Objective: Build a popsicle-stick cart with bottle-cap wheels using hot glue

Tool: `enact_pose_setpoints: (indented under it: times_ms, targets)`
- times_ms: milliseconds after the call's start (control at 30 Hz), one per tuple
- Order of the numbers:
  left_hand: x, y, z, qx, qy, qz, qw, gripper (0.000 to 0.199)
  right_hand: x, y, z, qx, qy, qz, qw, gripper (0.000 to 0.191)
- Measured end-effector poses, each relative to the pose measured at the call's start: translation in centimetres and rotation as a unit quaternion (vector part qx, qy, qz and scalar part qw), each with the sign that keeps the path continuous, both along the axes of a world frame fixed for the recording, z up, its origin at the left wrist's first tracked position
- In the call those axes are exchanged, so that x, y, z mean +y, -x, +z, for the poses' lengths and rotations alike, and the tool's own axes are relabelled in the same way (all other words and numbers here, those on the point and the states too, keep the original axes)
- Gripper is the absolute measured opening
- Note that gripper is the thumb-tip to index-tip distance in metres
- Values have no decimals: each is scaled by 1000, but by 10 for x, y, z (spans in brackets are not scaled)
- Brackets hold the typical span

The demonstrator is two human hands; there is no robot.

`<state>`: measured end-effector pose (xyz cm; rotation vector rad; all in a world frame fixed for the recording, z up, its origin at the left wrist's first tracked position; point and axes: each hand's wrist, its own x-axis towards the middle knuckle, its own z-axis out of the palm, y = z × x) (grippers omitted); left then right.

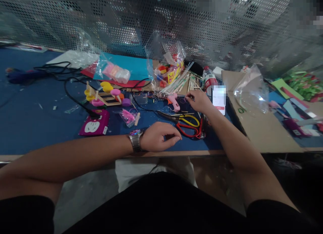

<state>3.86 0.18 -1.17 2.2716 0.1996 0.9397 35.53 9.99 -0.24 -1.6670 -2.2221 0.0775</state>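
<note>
My left hand [161,136], with a metal watch [135,140] on the wrist, rests at the table's front edge. Its fingers are loosely curled, the thumb stands apart, and nothing shows in the grasp. Farther out, my right hand [199,101] has its fingertips pinched at a thin purple loop [183,100]. Just left of those fingertips lies a pink glue gun [174,102]. Between my hands are yellow-handled pliers [190,119] and a red-handled tool [188,130]. A phone [218,101] with a lit screen stands right of my right hand.
A purple power socket box [94,122] with a black plug sits left, near a small stick model [108,98] with coloured discs. Wooden sticks [193,81], a bottle [209,80] and plastic bags line the back. Cardboard [267,136] covers the right; a perforated metal screen [126,22] stands behind.
</note>
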Motion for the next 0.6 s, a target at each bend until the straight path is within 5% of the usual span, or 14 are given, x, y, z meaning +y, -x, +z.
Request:
enact_pose_setpoints:
  times_ms: [600]
  targets:
    - [-1,0,2,-7,-6,-4,1000,19,-7,3,6,63,-14,-16,998,21]
